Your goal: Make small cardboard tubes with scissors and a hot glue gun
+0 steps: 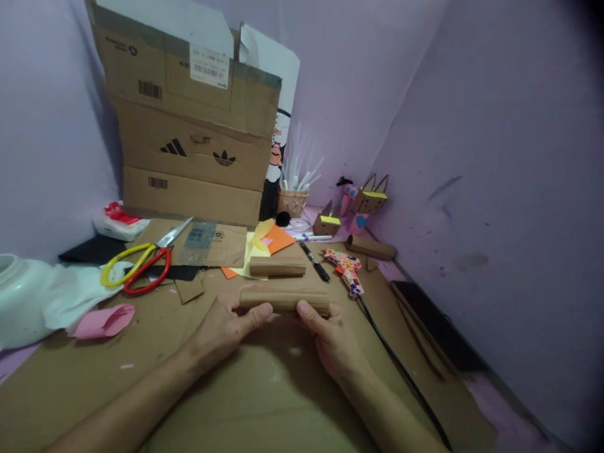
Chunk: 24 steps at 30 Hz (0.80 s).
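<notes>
- Two bare hands grip one rolled cardboard piece [284, 300], a end to each: the left hand [231, 319] at its left, the right hand [331, 335] at its right.
- Fingers: closed round the piece on both sides, thumbs laid along the near face and pointing inward, with a bare stretch of cardboard between the tips.
- Location: held level, centrally, over the brown cardboard sheet [226, 402] covering the worktop, just nearer the person than a folded cardboard strip [277, 267].
- Form: the piece shows lengthwise creases. Its ends are covered by the hands, so whether it is a full tube or an unsealed roll cannot be determined.
- Handling, as judged: light, dry and not slippery; fairly stiff along its length, but liable to dent or flatten if squeezed across the middle.
- Recommended hold: near both ends, light thumb pressure, following the creases. The present grip meets this.
- Surroundings, right: a black marker [314, 261], then a hot-glue gun [346, 270] in patterned covering, its black cord [387, 345] trailing toward the near edge beside the right forearm.
- Surroundings, left: scissors [157, 246] with yellow and red handles, blades pointing away; nearer, a curled pink paper [97, 323].
</notes>
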Tool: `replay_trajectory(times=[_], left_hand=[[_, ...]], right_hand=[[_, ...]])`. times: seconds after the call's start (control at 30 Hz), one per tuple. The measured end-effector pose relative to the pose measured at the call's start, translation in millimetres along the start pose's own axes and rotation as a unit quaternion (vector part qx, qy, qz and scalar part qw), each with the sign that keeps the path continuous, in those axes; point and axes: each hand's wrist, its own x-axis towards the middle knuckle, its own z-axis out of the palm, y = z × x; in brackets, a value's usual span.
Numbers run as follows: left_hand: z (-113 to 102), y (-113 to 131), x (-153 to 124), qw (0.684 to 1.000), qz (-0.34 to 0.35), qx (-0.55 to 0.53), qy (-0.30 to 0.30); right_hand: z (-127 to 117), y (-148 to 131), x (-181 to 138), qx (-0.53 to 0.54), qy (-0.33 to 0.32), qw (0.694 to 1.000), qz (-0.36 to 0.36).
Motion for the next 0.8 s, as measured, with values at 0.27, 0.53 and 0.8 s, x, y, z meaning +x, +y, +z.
replay_trajectory(times=[0.27, 0.53, 0.8], left_hand=[[5, 8, -3, 0.996, -0.046, -0.030, 0.075], [17, 14, -6, 0.986, -0.064, -0.052, 0.145], [16, 16, -6, 0.983, -0.107, -0.061, 0.138]], right_hand=[[6, -2, -3, 0.000, -0.027, 0.998, 0.051], [5, 1, -4, -0.047, 0.043, 0.998, -0.003], [7, 1, -5, -0.056, 0.096, 0.994, 0.000]])
